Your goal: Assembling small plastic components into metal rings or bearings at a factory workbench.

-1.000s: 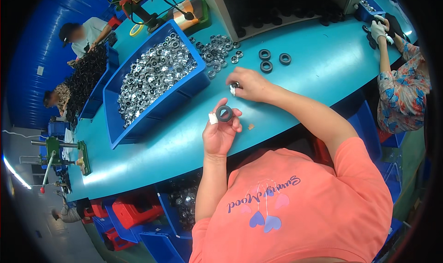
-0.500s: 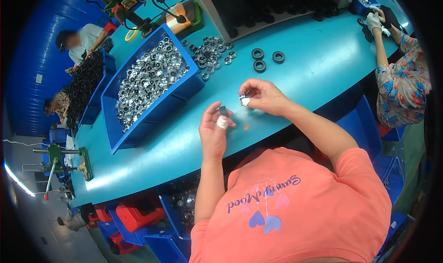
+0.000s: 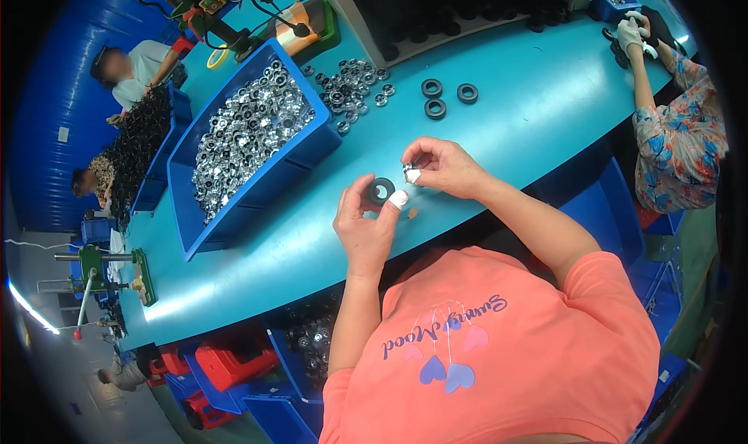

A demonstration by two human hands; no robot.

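Observation:
My left hand is closed on a thick black rubber ring, held with its hole facing up. A white covering wraps that hand's thumb tip. Just to the right, my right hand pinches a small shiny silver part, mostly hidden by the fingers; a white covering shows on its thumb too. Both hands are above the teal table, and the ring and the silver part are apart. Beyond my right hand lie three more black rings.
At left, a blue bin is heaped with shiny round parts; more parts lie loose beside it. A green press and a grey-framed box holding black rings stand behind. A gloved co-worker works at right, others at far left.
My left hand has tilted the black ring from edge-on to face-up, and its thumb has swung right. My right hand has barely moved, still holding the silver part.

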